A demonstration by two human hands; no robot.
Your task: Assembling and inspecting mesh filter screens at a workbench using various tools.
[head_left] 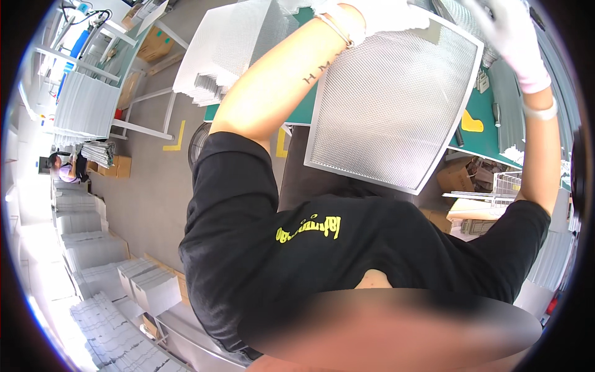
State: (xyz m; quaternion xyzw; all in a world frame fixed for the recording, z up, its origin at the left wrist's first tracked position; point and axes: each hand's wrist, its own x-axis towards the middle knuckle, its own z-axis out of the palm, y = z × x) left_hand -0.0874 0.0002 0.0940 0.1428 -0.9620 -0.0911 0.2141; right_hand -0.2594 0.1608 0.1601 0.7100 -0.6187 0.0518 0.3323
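- panel [396, 99] juts past the near edge of the table [480, 105] toward the shirt [347, 266].
- left hand [393, 15] lies at its far end; fingertips hidden, so whether they pinch i cannot tell.
- right hand [514, 37] is off the panel, fingers spread as far as shows.
- a slack left hold could let the overhang tip down.
- a sideways swing could clip the stack [232, 43] or the black tool [458, 137].
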